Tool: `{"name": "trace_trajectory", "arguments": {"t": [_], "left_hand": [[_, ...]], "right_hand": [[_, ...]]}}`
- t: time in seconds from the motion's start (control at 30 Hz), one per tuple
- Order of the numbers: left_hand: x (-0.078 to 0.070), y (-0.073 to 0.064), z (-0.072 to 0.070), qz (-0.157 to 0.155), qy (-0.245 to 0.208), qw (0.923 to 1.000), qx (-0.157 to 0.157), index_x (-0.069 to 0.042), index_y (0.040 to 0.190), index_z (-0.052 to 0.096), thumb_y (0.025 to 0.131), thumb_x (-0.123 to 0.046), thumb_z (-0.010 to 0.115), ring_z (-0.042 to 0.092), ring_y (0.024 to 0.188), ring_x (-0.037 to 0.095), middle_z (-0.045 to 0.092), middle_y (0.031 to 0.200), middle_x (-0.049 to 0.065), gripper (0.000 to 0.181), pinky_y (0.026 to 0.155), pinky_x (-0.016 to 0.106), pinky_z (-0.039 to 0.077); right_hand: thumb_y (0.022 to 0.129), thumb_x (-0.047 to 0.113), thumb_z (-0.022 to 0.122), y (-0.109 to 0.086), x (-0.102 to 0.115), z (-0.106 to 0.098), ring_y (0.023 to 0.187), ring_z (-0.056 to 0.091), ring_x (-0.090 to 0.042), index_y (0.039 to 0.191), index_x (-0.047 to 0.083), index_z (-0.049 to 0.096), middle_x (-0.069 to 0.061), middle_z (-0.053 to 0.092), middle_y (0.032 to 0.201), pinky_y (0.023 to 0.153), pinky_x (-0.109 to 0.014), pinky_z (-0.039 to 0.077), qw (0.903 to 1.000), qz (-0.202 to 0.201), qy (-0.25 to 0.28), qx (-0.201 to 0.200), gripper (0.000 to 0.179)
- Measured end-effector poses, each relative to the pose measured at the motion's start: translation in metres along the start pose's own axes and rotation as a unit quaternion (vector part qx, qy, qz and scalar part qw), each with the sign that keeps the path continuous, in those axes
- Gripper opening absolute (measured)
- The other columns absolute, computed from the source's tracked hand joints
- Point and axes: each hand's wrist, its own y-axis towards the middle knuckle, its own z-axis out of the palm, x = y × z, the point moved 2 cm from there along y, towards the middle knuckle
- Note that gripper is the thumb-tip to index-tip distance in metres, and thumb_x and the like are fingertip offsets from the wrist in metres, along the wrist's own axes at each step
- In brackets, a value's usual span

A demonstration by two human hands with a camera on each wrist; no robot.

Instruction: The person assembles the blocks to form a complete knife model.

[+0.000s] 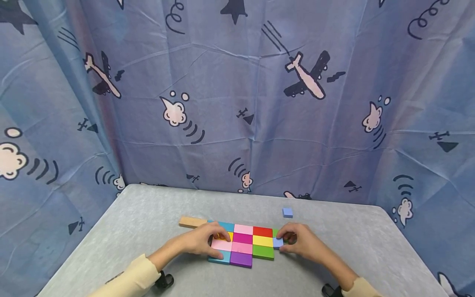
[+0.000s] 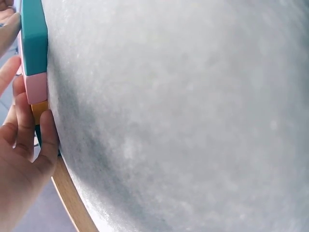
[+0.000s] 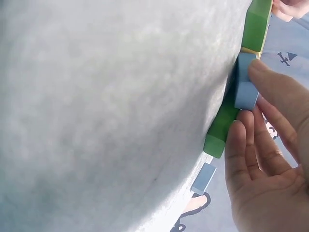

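Several coloured flat blocks lie side by side on the grey tabletop. My left hand (image 1: 200,240) rests over the left end, its thumb on a teal block (image 1: 214,260) and a finger over the pale pink block (image 1: 221,245). In the left wrist view its other fingers lie along the sides of the pink and orange (image 2: 40,112) blocks. At the right end, my right hand (image 1: 305,244) pinches a small blue block (image 1: 277,244) between thumb and fingers, against the yellow block (image 1: 262,241). A green block (image 3: 221,126) beside it is partly hidden by the fingers in the head view.
Behind the group, another small blue block (image 1: 287,212) lies apart on the table (image 1: 352,239). A plain wooden block (image 1: 192,222) extends from the back left corner. A blue patterned curtain (image 1: 237,136) hangs beyond the table's far edge.
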Motion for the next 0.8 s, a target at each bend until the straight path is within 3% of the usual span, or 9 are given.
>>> {"name": "trace_trajectory", "arguments": {"t": [0.5,0.67,0.8], "left_hand": [[0.002,0.000,0.000,0.000,0.001,1.0000,-0.003,-0.020,0.114,0.070,0.083,-0.027,0.088,0.053,0.103,0.009,0.057,0.110,-0.009,0.037,0.092,0.030,0.045],[0.003,0.000,0.000,0.004,0.002,1.0000,0.000,-0.020,0.115,0.069,0.084,-0.027,0.087,0.053,0.103,0.009,0.058,0.112,-0.008,0.036,0.092,0.031,0.045],[0.004,0.000,0.000,0.010,0.006,0.9999,-0.001,-0.020,0.116,0.069,0.085,-0.028,0.086,0.054,0.103,0.009,0.058,0.112,-0.008,0.036,0.092,0.031,0.045]], "right_hand": [[0.076,0.002,0.089,0.002,-0.002,0.002,0.085,0.062,-0.022,0.099,0.008,0.075,0.001,0.067,0.096,0.076,-0.034,0.055,0.9997,0.023,0.000,-0.004,0.028],[0.078,0.005,0.088,0.000,-0.002,-0.006,0.088,0.064,-0.026,0.102,0.006,0.074,-0.003,0.068,0.098,0.078,-0.035,0.055,0.9997,-0.007,0.022,-0.008,0.028],[0.083,0.008,0.085,0.002,-0.008,-0.023,0.092,0.066,-0.033,0.109,-0.002,0.072,-0.013,0.070,0.104,0.080,-0.038,0.055,0.9973,-0.045,0.046,-0.036,0.031]]}}
